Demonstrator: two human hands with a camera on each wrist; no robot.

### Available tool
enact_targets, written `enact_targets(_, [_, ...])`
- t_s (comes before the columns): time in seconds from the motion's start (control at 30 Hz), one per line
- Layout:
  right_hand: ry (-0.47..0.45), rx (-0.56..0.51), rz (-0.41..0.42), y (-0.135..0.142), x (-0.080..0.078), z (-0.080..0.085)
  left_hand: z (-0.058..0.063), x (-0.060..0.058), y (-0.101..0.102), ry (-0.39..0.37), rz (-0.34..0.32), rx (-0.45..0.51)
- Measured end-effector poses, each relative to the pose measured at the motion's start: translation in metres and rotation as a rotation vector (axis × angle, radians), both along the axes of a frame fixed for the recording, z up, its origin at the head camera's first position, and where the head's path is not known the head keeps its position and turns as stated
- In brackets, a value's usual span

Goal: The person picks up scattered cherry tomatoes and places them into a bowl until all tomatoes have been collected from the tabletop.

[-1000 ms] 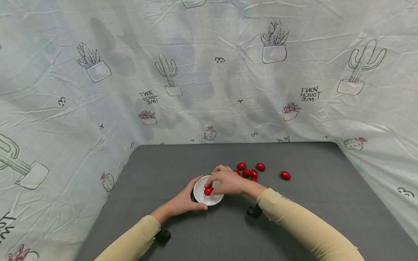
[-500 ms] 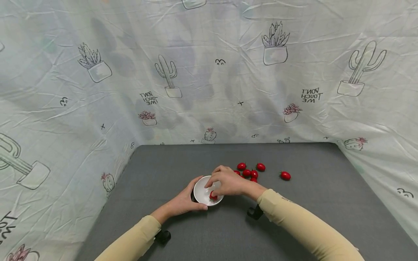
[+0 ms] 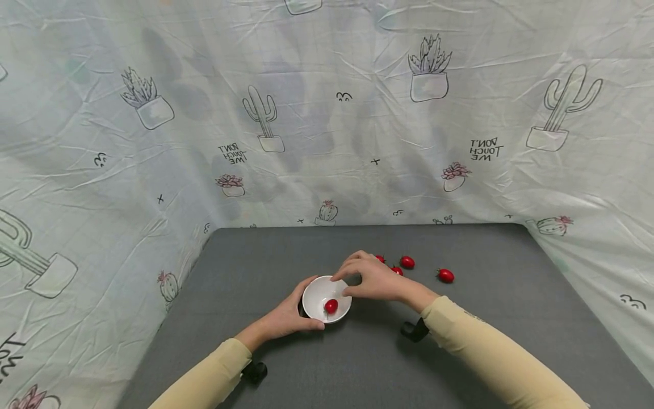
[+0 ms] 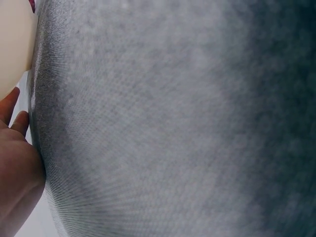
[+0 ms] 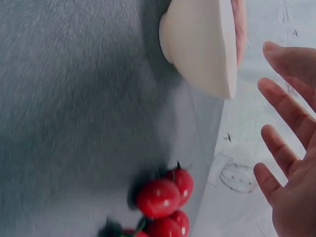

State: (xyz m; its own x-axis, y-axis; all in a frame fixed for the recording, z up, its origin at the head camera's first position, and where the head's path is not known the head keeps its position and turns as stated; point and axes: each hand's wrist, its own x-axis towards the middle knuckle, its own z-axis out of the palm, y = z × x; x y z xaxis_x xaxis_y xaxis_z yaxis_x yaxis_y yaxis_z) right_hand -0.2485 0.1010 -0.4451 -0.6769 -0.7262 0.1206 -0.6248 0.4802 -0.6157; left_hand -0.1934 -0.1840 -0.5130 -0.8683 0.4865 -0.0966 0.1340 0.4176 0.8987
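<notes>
A white bowl [image 3: 316,293] stands on the grey table, with one red cherry tomato [image 3: 331,307] lying inside. My left hand [image 3: 283,316] holds the bowl from the left, thumb at the near side and fingers round the far side. In the left wrist view, fingertips reach the bowl's pale wall [image 4: 14,44]. Over the bowl's right rim hovers my right hand [image 3: 373,278], thumb and fingers apart and nothing between them. The right wrist view shows the spread fingers [image 5: 291,116] beside the bowl [image 5: 202,42].
Several loose cherry tomatoes [image 5: 158,197] lie on the table right of the bowl, partly hidden behind my right hand in the head view. One tomato [image 3: 446,276] sits apart farther right. A printed cloth [image 3: 327,113] hangs behind the table [image 3: 265,250].
The right hand has let go of a cherry tomato, which now lies in the bowl. That hand has then drawn up and to the right. The left hand and bowl stay put.
</notes>
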Motion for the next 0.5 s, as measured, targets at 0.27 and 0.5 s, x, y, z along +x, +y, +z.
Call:
enact_targets(0.27, [0.026, -0.035, -0.071, 0.036, 0.001, 0.007, -0.001, 0.000, 0.002, 0.038, 0.009, 0.001])
enact_targets(0.5, [0.019, -0.056, -0.151, 0.068, 0.005, 0.010, -0.002, 0.000, 0.001, 0.043, 0.016, -0.001])
